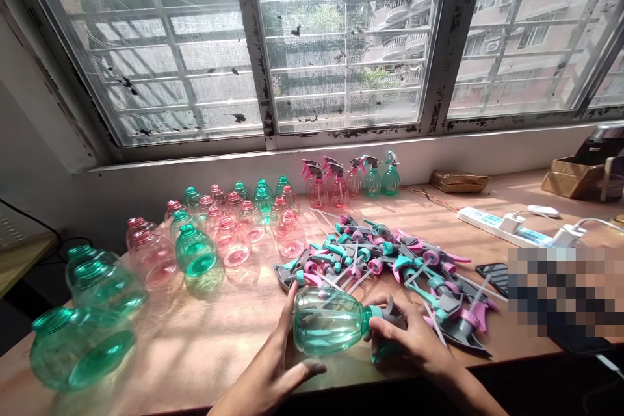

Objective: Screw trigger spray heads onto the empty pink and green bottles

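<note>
Your left hand [273,370] cups the base end of a green see-through plastic bottle [329,322]. Thumb up along its side, other fingers [312,370] loosely curled under it, so the grip is around the bottle but not tight. The bottle lies on its side at the near edge of the wooden tabletop [219,338], neck pointing to your right.

Your right hand [414,338] is at the neck, fingers clamped on a grey and teal trigger spray head [390,315] that sits at the bottle's mouth. Can't tell if it is fully seated.

Just beyond your hands is a loose pile of pink, teal and grey trigger spray heads [390,260] with white dip tubes sticking out. Left of the pile is a cluster of open-necked pink and green plastic bottles [234,234], upright, no heads on. Nearer on the far left are larger-looking green bottles [80,348], tilted by the lens.

A row of finished spray bottles with heads on [351,182] stands against the wall under the window.

To the right is a white power strip [492,221] with plugs in it, and a dark phone [494,273] lies flat near the pile. A brown wrapped packet [458,181] and a cardboard box [570,177] sit at the back right. Part of the right side is blurred out.
</note>
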